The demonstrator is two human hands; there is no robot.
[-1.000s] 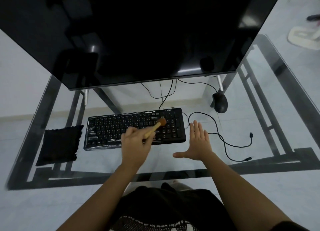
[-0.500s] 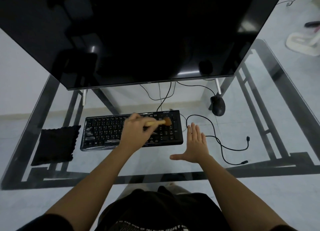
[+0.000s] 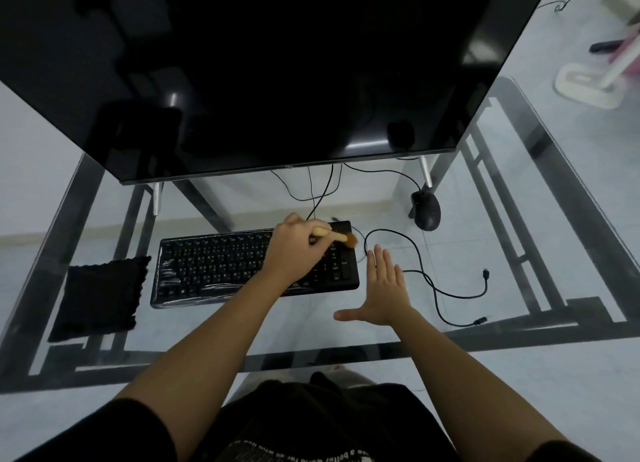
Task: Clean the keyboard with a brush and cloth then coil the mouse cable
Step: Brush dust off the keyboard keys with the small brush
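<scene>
A black keyboard point(image 3: 221, 267) lies on the glass desk point(image 3: 540, 170). My left hand point(image 3: 294, 250) grips a small wooden-handled brush point(image 3: 341, 238), whose brown bristles sit at the keyboard's upper right corner. My right hand point(image 3: 384, 290) lies flat on the glass just right of the keyboard, fingers straight and thumb spread. A black cloth point(image 3: 98, 297) lies left of the keyboard. The black mouse point(image 3: 426, 209) sits at the back right, and its cable point(image 3: 433, 286) loops loosely across the glass beyond my right hand.
A large dark monitor point(image 3: 263, 70) on two metal legs overhangs the back of the desk. Thin cables hang behind the keyboard. Off the desk's right side, a white floor tool point(image 3: 588, 83) lies on the floor.
My left hand has swept the brush rightward and toward the back, from the keyboard's middle right keys to its upper right corner. My right hand has stayed flat on the glass.
</scene>
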